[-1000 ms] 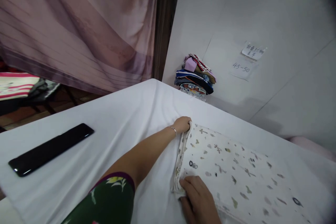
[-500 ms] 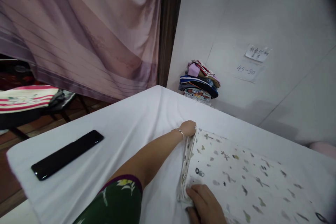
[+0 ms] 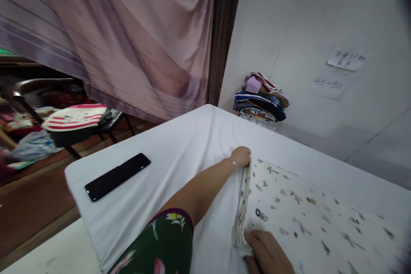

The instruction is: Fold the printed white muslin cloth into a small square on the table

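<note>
A folded white cloth [image 3: 298, 214] with small dark leaf prints lies on the white-covered table [image 3: 180, 154]. My left hand [image 3: 241, 156], a thin bracelet on its wrist, is closed on the far corner of the cloth's folded left edge. My right hand [image 3: 268, 252] presses on the near corner of the same edge, fingers curled over the layered fold. The fold's stacked layers show between the two hands.
A black phone [image 3: 117, 176] lies on the table to the left. A pile of folded clothes [image 3: 261, 100] sits against the white wall at the far corner. A mauve curtain [image 3: 128, 38] hangs behind. Left of the table stand chairs with a striped cloth [image 3: 75, 116].
The view has swung to the left, showing more of the floor and chairs. Both hands keep their hold on the cloth's folded edge.
</note>
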`<state>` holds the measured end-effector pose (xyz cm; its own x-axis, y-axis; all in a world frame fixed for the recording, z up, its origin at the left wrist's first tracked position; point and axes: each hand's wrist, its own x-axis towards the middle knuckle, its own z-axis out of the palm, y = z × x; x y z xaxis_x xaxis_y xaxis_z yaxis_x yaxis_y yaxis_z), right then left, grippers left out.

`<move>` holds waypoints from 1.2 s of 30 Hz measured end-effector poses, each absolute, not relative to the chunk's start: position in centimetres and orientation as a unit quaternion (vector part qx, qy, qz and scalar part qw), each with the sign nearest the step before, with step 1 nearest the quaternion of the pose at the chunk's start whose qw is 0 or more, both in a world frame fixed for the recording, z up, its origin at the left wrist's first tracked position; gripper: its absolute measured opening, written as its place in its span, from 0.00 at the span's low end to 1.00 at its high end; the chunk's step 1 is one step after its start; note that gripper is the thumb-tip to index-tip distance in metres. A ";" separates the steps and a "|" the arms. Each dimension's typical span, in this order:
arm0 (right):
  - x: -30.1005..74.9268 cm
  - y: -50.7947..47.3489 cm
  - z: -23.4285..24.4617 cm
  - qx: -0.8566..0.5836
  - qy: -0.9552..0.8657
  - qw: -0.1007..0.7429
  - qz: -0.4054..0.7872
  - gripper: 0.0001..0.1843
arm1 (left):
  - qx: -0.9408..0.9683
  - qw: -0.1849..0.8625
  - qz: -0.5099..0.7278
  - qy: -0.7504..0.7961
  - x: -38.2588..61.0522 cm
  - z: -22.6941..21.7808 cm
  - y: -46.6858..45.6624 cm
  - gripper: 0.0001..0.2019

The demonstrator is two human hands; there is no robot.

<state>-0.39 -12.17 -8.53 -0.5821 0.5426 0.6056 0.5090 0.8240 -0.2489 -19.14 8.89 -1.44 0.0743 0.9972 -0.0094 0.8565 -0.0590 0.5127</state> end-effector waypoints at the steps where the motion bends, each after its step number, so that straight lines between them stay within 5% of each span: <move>1: -0.4 -12.3 -8.1 -0.293 -0.889 0.350 0.028 0.16 | 0.704 0.206 0.182 0.655 -19.3 -1.5 9.2 0.14; 11: -2.1 -13.4 -3.2 -0.310 -0.902 0.301 0.003 0.18 | 0.686 0.250 0.210 0.651 -19.9 -1.2 9.8 0.15; 26: -2.7 -14.1 -3.0 -0.366 -0.901 0.230 0.037 0.18 | 0.662 0.226 0.192 0.689 -20.3 -0.2 4.7 0.07; 36: -2.4 -14.1 -3.1 -0.354 -0.904 0.233 0.057 0.17 | 0.628 0.241 0.143 0.726 -18.3 0.1 3.1 0.11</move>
